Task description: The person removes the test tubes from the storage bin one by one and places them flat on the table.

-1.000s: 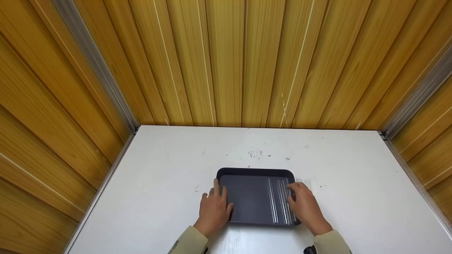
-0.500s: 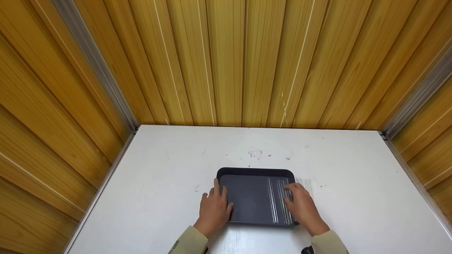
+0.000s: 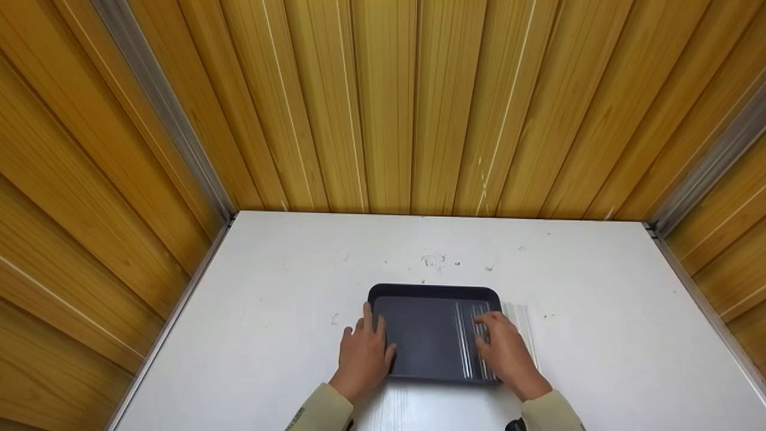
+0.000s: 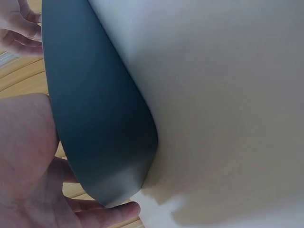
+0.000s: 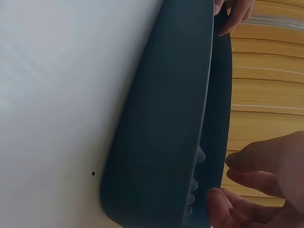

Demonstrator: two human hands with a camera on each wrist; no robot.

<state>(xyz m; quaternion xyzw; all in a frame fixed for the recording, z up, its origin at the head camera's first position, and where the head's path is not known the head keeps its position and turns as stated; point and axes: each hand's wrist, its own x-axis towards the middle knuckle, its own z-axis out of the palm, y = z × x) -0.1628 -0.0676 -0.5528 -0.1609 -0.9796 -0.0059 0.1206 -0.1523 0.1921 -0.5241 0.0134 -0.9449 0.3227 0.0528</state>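
Observation:
A dark grey rectangular baking tray lies flat on the white table. Several long clear rods or tubes lie side by side in its right part; the right wrist view shows their rounded ends. My left hand rests at the tray's left side, fingers extended along the rim. Over the right rim is my right hand, its fingers loosely bent above the clear rods. Thumb and forefinger stand apart, with nothing visible between them. That hand covers some of the rods and part of the right rim.
The white table carries small dark marks behind the tray. Yellow wood-look panels wall the back and both sides, with metal strips at the corners.
My right hand has shifted a little to the left over the tray's right side. The left hand, tray and clear rods stay in place.

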